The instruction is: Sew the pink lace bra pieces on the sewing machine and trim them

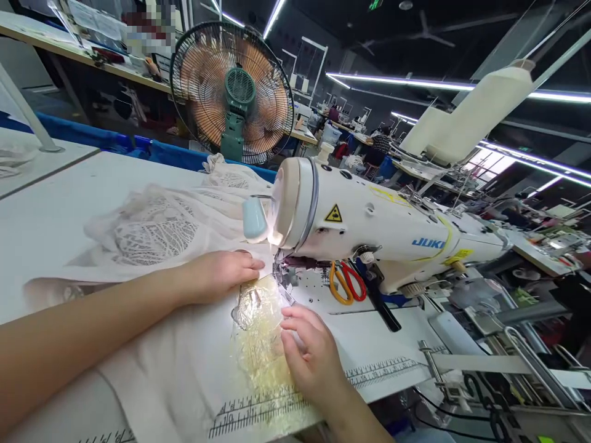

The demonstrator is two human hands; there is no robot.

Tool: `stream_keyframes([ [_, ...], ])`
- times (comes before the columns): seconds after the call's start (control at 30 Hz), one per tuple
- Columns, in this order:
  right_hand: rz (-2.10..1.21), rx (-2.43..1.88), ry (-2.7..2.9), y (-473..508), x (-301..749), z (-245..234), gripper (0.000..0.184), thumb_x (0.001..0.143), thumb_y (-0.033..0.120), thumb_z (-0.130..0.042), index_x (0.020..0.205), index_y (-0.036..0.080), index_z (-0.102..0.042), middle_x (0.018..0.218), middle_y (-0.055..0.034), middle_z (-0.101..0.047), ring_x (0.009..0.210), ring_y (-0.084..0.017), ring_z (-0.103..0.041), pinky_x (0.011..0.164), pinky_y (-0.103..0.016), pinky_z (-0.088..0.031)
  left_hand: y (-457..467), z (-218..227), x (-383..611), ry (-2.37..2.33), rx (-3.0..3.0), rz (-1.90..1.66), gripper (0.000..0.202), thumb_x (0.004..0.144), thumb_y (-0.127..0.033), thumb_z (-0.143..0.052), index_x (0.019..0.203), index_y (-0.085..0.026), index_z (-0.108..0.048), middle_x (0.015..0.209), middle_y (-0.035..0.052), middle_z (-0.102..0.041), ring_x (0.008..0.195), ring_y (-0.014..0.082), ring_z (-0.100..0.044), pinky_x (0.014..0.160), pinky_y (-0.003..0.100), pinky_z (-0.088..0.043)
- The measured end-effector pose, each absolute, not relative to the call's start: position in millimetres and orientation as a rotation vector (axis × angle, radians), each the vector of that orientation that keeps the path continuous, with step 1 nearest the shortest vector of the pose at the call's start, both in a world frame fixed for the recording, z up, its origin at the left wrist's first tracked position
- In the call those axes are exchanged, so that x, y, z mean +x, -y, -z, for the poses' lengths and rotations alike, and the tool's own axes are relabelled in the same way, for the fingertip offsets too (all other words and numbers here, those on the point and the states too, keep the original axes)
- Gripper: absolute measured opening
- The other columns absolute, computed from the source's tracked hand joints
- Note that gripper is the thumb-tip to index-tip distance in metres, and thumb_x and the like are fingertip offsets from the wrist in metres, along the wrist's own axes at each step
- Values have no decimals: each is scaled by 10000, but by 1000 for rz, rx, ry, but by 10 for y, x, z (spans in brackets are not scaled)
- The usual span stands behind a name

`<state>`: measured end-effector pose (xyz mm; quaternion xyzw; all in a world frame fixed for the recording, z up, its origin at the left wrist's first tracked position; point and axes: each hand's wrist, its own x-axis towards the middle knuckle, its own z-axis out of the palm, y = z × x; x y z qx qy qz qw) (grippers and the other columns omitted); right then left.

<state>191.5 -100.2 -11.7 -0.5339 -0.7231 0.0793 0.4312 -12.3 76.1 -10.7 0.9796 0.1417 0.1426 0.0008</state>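
Fabric-guiding as the likely step in hand, with both hands close beside the needle area of a long, rounded, white metal sewing machine. Soft off-white garment with open lace panels spread over the smooth white counter, left of the machine head. Left hand palm down on the cloth, fingers together and slightly bent, grip perhaps merely pressing (no telling about a pinched fold beneath). Right hand loosely curled, gap between thumb and forefinger, fingertips beside a yellowed, film-covered patch; cannot tell about any cloth edge caught there. Called for next, presumably: flattening the layers, steadying the edge and keeping fingertips clear of the needle.

On the machine body, blue "JUKI" lettering; nearer the head, a yellow triangular warning sticker with black border, without readable words. Farther along, a small yellow label, illegible. Across the counter's front, a black-printed ruler scale, digits too faint to trust.
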Motion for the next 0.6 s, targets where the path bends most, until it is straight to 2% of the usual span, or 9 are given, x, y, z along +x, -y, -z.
stream_keyframes([
  [0.13, -134, -1181, 1864, 1158, 1700, 56, 164, 887, 159, -469, 962, 200, -609, 998, -86, -693, 922, -201, -650, 826, -346, -548, -707, 29, -107, -503, 3129, -366, 352, 838, -44, -482, 1054, -193, -717, 1232, 81, -682, 1069, 233, -626, 903, 319, -510],
  [0.27, -133, -1110, 1966, 1383, 1214, 188, 148, 864, 320, -564, 974, 226, -594, 924, -44, -667, 793, -192, -636, 661, -301, -545, -543, -95, -124, -613, 3188, -286, 376, 853, -28, -452, 1100, -161, -701, 1251, 101, -668, 1120, 243, -605, 937, 332, -497],
  [0.33, -72, -1244, 2155, 1446, 982, 286, 280, 767, 437, -688, 933, 229, -603, 855, -41, -642, 721, -217, -616, 573, -324, -525, -432, -131, -210, -673, 3229, -227, 368, 862, -44, -449, 1113, -151, -695, 1278, 116, -649, 1163, 250, -583, 974, 350, -477],
  [0.4, -34, -1365, 2352, 1461, 843, 340, 428, 641, 487, -798, 904, 205, -614, 822, -55, -628, 681, -233, -596, 527, -339, -508, -297, -145, -384, -838, 3254, -184, 376, 868, -73, -450, 1150, -176, -677, 1324, 108, -619, 1184, 245, -572, 991, 358, -464],
  [0.47, -33, -1379, 2481, 1447, 818, 329, 460, 586, 444, -855, 882, 180, -622, 835, -68, -634, 679, -228, -590, 524, -325, -499, -147, -152, -636, -1093, 3252, -190, 413, 860, -68, -434, 1186, -194, -653, 1336, 106, -609, 1191, 258, -568, 996, 397, -455],
  [0.6, -145, -1287, 2568, 1407, 985, 208, 196, 684, 185, -763, 833, 184, -636, 861, -38, -658, 718, -186, -598, 566, -253, -462, 86, -252, -1189, -1531, 3237, -179, 494, 839, -1, -330, 1185, -139, -653, 1178, 169, -676, 1095, 323, -616, 957, 511, -438],
])
